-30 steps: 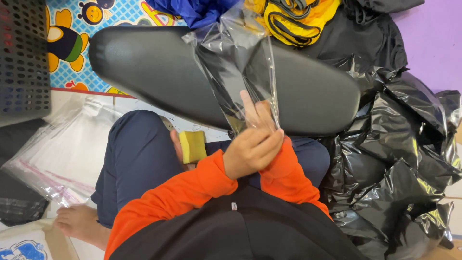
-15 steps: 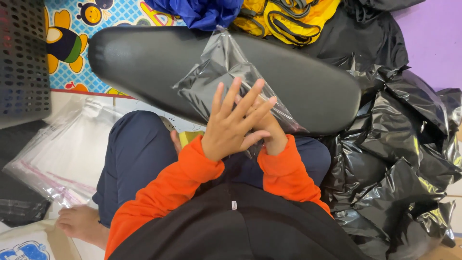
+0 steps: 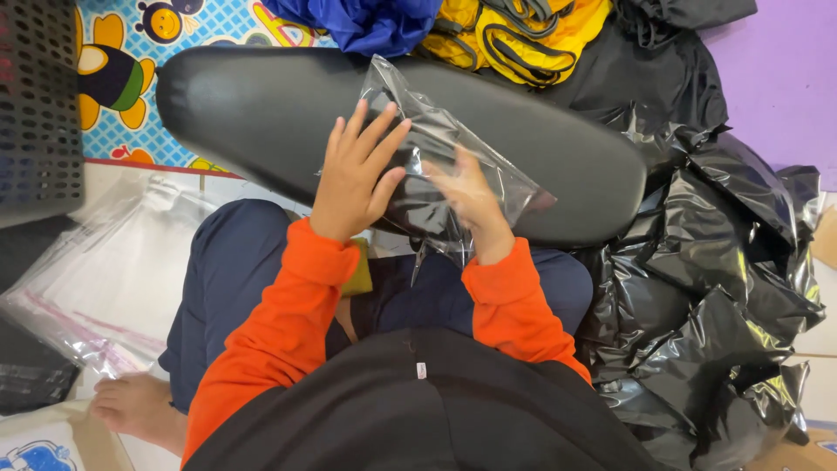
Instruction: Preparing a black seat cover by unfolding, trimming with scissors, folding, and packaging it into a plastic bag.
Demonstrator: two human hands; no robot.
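A clear plastic bag [image 3: 436,144] lies on a black padded board [image 3: 261,113] across my lap. My left hand [image 3: 353,170] rests flat on top of the bag's left part, fingers spread. My right hand [image 3: 471,201] is inside the bag, seen through the clear film, fingers stretched toward the bag's middle. Something dark shows through the bag, but I cannot tell it from the board beneath. Both my sleeves are orange.
Crumpled black plastic bags [image 3: 715,288] pile up on the right. A yellow and black item [image 3: 523,35] and blue cloth [image 3: 366,22] lie beyond the board. Clear bags [image 3: 105,279] lie on the floor at left, a black perforated crate [image 3: 39,96] at far left.
The bag was held upright by both hands a second ago. It has come down flat onto the board, my left hand now spread on it and my right hand inside.
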